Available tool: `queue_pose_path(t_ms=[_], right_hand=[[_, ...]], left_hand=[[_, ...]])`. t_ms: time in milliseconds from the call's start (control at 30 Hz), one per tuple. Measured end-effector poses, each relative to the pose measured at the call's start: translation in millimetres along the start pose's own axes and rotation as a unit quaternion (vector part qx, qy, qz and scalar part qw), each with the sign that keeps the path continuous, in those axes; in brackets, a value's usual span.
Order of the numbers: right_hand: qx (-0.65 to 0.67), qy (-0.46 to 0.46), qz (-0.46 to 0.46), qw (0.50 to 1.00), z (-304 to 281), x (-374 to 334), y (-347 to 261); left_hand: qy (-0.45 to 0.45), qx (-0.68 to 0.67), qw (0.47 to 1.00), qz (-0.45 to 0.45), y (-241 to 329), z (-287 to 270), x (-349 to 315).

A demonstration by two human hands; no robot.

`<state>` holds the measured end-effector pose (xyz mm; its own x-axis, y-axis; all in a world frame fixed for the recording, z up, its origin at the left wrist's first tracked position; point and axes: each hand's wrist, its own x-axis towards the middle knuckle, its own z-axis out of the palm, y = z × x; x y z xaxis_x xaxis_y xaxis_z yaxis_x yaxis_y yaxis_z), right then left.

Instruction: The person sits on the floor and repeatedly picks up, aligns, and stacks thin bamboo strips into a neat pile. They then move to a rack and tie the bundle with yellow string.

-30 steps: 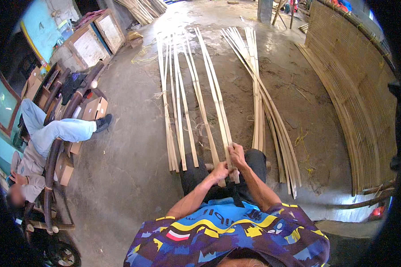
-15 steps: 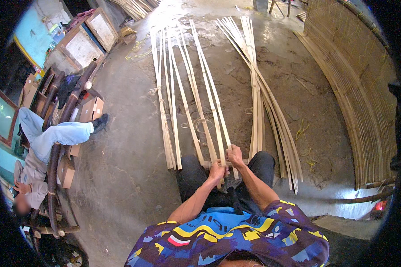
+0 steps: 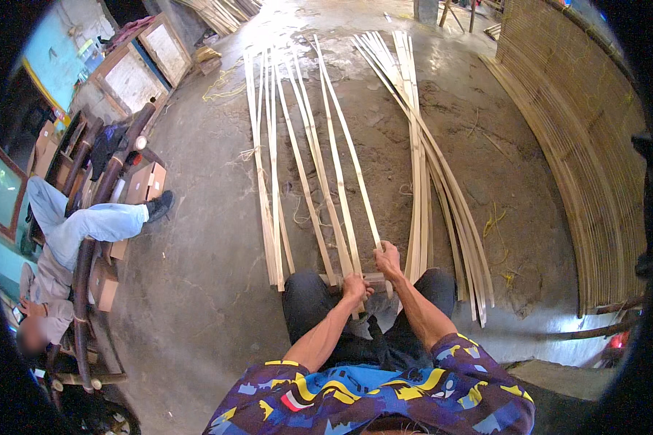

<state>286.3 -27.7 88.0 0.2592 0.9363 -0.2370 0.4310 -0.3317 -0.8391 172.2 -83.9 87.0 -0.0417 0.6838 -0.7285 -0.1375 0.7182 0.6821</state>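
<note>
Strips (image 3: 374, 233) held, hands (image 3: 354, 288) (image 3: 388, 259) wider apart vs b4.

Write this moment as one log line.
Left hand: holding pale strips | Right hand: holding another strip | Nearby: crossed strips | Far right: slatted panel
</note>
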Motion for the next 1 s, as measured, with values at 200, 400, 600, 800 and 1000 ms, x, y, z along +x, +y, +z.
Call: queue_pose_path(t_ms=[200, 400, 600, 800, 1000], right_hand=[[0.066, -0.06, -0.003, 0.996, 16.4, 8.8, 35.4], [0.036, -0.084, 0.007, 0.996, 31.0, -8.4, 62.2], [0.182, -0.182, 0.149, 0.955, 51.7, -32.0, 67.1], [-0.036, -0.067, -0.077, 0.994, 61.4, -40.5, 66.6], [-0.241, -0.029, -0.18, 0.953, 55.4, -41.6, 62.9]], left_hand=[[-0.006, 0.03, 0.999, -0.041, -17.3, -2.7, 19.9], [0.072, 0.186, 0.979, 0.034, -29.2, -9.9, 14.0], [0.138, 0.337, 0.925, 0.104, -57.1, -15.2, 21.3], [0.039, 0.348, 0.931, 0.101, -78.7, -25.4, 47.6], [-0.004, 0.554, 0.827, 0.095, -42.0, -23.0, 19.9]])
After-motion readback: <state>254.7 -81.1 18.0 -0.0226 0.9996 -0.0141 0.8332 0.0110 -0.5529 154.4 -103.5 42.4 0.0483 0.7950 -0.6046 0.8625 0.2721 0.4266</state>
